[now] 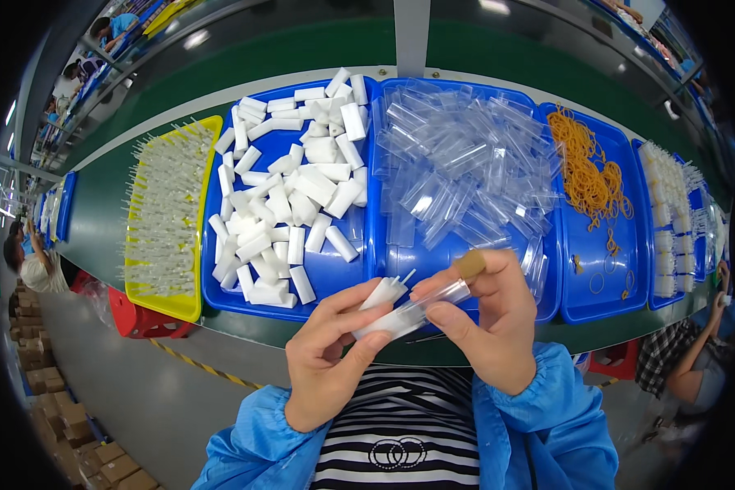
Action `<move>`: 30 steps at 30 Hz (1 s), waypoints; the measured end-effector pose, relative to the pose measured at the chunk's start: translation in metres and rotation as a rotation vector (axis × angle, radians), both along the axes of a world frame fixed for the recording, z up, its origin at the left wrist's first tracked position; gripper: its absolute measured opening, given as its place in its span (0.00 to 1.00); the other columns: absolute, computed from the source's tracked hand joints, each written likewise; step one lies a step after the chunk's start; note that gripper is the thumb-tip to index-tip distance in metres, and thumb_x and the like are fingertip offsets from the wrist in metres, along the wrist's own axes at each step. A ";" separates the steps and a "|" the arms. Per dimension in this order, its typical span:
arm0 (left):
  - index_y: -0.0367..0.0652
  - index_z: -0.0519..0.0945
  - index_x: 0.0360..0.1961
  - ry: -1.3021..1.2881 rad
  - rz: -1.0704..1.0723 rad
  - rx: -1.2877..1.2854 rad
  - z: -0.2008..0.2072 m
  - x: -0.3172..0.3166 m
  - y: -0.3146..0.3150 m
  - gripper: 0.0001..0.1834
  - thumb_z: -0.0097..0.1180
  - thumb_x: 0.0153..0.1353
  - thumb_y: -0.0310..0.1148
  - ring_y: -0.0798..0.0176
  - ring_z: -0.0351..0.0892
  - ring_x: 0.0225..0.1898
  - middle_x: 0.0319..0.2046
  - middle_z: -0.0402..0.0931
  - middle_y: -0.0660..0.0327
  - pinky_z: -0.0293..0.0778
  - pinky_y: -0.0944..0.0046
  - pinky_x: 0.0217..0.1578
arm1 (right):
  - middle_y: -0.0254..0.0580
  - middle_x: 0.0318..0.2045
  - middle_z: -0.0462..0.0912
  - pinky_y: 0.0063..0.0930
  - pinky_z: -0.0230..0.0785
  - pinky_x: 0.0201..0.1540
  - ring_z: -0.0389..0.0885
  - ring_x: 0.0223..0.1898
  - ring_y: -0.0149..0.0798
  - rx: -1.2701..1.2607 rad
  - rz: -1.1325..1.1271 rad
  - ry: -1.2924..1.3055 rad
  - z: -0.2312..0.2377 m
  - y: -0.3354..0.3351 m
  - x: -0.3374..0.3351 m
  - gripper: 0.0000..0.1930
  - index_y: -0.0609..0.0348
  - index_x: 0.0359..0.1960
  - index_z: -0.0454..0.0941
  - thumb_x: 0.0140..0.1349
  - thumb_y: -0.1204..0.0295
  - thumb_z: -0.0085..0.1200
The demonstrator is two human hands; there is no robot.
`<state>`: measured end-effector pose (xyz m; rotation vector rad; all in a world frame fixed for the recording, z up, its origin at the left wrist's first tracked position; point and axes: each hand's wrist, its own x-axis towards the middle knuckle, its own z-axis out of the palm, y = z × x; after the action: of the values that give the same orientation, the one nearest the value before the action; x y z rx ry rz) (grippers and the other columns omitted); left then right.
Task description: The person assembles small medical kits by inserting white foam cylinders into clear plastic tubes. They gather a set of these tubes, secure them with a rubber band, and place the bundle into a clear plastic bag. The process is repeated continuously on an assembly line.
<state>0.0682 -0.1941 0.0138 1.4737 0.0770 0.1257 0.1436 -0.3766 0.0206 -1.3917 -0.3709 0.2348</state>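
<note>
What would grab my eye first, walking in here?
Probably the heap of white pieces in the blue tray left of centre, and the clear plastic sleeves heaped just right of it. Farther right, orange rubber bands stand out. In front, the left hand holds more white pieces and the right hand a clear sleeve.

Gloss is set beside matt.
Glossy clear plastic pieces (457,175) are seen at two o'clock, matt white foam-like blocks (317,184) at ten, smooth blue plastic trays (339,282) beneath.
</note>
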 end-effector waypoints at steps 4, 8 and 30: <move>0.33 0.82 0.51 -0.004 0.027 0.067 0.000 -0.002 0.000 0.15 0.62 0.62 0.19 0.54 0.75 0.59 0.60 0.71 0.46 0.76 0.59 0.57 | 0.46 0.44 0.84 0.31 0.72 0.54 0.83 0.45 0.34 -0.009 -0.037 -0.020 -0.005 0.001 -0.009 0.21 0.62 0.50 0.68 0.60 0.77 0.66; 0.33 0.82 0.48 -0.052 0.042 0.084 -0.001 -0.001 0.001 0.13 0.61 0.62 0.19 0.54 0.75 0.59 0.58 0.71 0.47 0.74 0.59 0.58 | 0.38 0.43 0.87 0.37 0.66 0.58 0.84 0.41 0.33 -0.197 -0.109 -0.322 -0.012 0.000 -0.011 0.22 0.59 0.49 0.72 0.56 0.74 0.70; 0.35 0.84 0.49 -0.123 0.039 0.340 -0.001 -0.001 -0.002 0.16 0.65 0.58 0.20 0.50 0.76 0.58 0.57 0.72 0.47 0.74 0.56 0.58 | 0.42 0.43 0.83 0.27 0.73 0.51 0.77 0.52 0.37 -0.262 -0.046 -0.213 -0.007 -0.005 -0.001 0.17 0.59 0.46 0.76 0.56 0.77 0.68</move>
<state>0.0668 -0.1962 0.0123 1.8007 -0.0171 0.2711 0.1425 -0.3816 0.0136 -1.6880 -0.4964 0.0992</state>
